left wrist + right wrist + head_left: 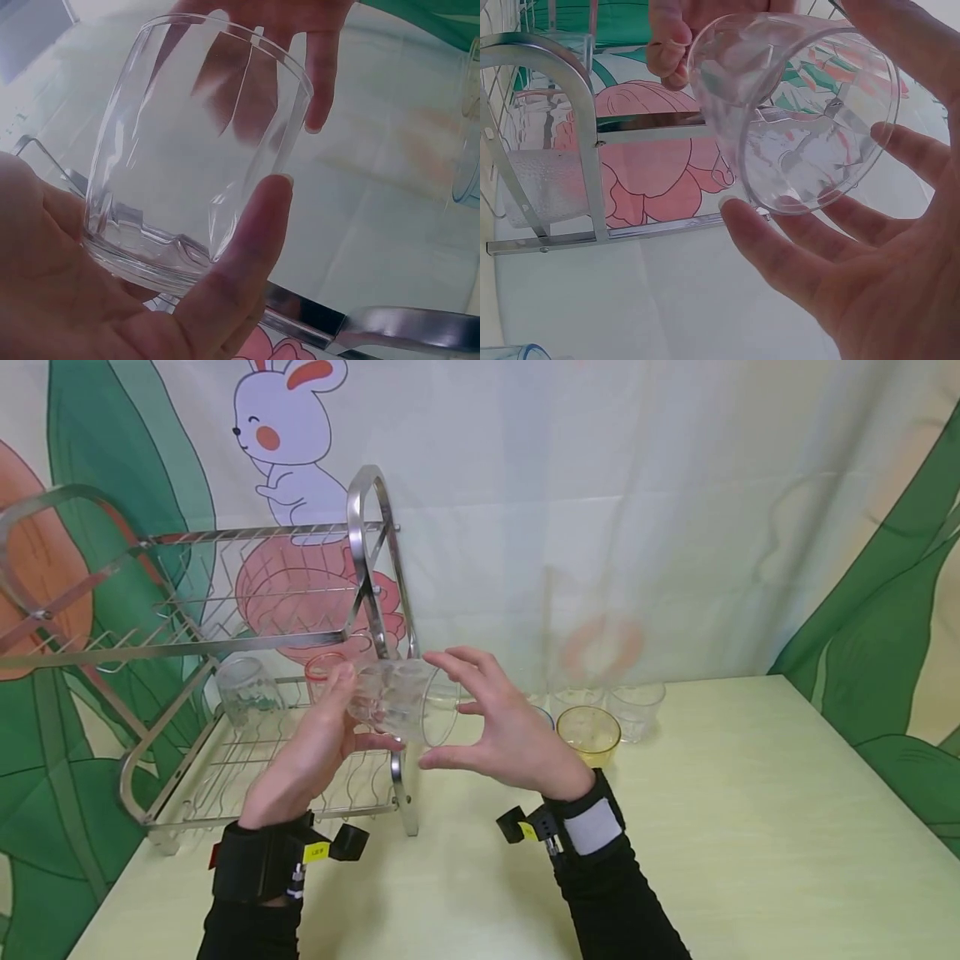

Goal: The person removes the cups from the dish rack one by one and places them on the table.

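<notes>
1. Dish rack (225, 635): two-tier steel wire, far left on the tabletop (750, 827). Its upright hoop stands just behind the held glass; a swing leftward could knock glass on metal and chip the rim.
2. Left hand (311, 747): thumb and fingers curled round the base end of the clear glass (397, 697), which lies on its side in the air in front of the rack, mouth to the right. The grip is on smooth, slippery wall; a loosened thumb would likely let it drop.
3. Right hand (498, 727): fingers spread and relaxed round the open mouth, fingertips at the rim, not clasping. It gives little support if the glass slides.
4. Cups, right of the hands: a yellow cup (588, 732) and a clear cup (636, 708). A falling glass or sweeping right wrist might topple them.
5. Glass in rack (247, 692): upside down on the lower tier, a red-rimmed cup (324, 670) beside it; crowding there risks a clash.
</notes>
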A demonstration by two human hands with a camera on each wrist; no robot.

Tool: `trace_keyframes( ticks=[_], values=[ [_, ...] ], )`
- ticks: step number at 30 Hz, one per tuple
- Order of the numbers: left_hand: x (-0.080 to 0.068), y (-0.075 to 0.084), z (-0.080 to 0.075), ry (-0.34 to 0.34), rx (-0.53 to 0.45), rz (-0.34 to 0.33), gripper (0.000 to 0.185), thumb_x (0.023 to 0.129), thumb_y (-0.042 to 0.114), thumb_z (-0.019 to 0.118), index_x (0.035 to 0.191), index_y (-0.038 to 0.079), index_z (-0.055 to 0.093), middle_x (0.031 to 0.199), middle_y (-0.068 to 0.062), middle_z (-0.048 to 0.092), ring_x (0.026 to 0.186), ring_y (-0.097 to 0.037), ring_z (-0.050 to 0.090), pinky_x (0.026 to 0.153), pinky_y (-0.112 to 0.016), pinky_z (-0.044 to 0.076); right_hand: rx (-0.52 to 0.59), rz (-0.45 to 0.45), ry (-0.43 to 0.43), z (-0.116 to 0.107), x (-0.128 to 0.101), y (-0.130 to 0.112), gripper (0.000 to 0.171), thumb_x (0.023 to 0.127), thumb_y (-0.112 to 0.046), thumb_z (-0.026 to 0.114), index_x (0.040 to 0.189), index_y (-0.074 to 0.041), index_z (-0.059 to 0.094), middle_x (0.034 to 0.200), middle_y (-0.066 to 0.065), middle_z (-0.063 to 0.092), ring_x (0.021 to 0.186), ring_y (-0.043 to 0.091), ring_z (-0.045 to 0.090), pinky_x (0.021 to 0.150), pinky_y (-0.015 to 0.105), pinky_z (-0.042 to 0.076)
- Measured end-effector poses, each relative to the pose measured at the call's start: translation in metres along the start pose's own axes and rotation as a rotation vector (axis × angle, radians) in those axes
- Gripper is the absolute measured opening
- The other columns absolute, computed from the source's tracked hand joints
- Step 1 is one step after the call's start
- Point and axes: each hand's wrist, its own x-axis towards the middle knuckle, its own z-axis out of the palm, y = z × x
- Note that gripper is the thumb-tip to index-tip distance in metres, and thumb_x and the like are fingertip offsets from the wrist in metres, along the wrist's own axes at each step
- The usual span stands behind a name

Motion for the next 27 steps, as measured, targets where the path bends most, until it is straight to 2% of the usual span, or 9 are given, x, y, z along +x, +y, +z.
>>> trace_keyframes(
  ticks=[7, 18, 27],
  values=[
    [0.0008, 0.0010, 0.0074, 0.013, -0.006, 0.030, 0.060, 0.104, 0.053, 0.022, 0.149, 0.014, 0.017, 0.142, -0.016, 0.033, 0.125, -0.035, 0.045, 0.084, -0.045, 0.054, 0.012, -0.014, 0.015, 0.0014, 0.0013, -0.0007, 0.093, 0.075, -0.026, 0.088, 0.151, -0.018, 0.035, 0.148, 0.007, 0.029, 0.127, 0.021, 0.044, 0.093, 0.031, 0.050],
    [0.0013, 0.0008, 0.0091, -0.006, 0.028, -0.007, 0.063, 0.103, 0.057, 0.022, 0.151, 0.017, 0.016, 0.143, -0.015, 0.034, 0.124, -0.036, 0.047, 0.084, -0.048, 0.054, 0.052, -0.040, 0.053, -0.0016, 0.0003, 0.0000, 0.085, 0.075, -0.018, 0.087, 0.145, -0.013, 0.040, 0.141, 0.006, 0.037, 0.119, 0.021, 0.047, 0.089, 0.027, 0.052],
    [-0.0006, 0.0036, 0.0051, -0.040, 0.082, -0.032, 0.063, 0.102, 0.059, 0.022, 0.154, 0.023, 0.019, 0.141, -0.015, 0.039, 0.118, -0.036, 0.052, 0.086, -0.048, 0.053, 0.090, -0.067, 0.065, -0.0079, -0.0030, -0.0005, 0.081, 0.076, -0.015, 0.085, 0.145, -0.015, 0.041, 0.140, 0.003, 0.039, 0.120, 0.019, 0.047, 0.089, 0.032, 0.053]
  ],
)
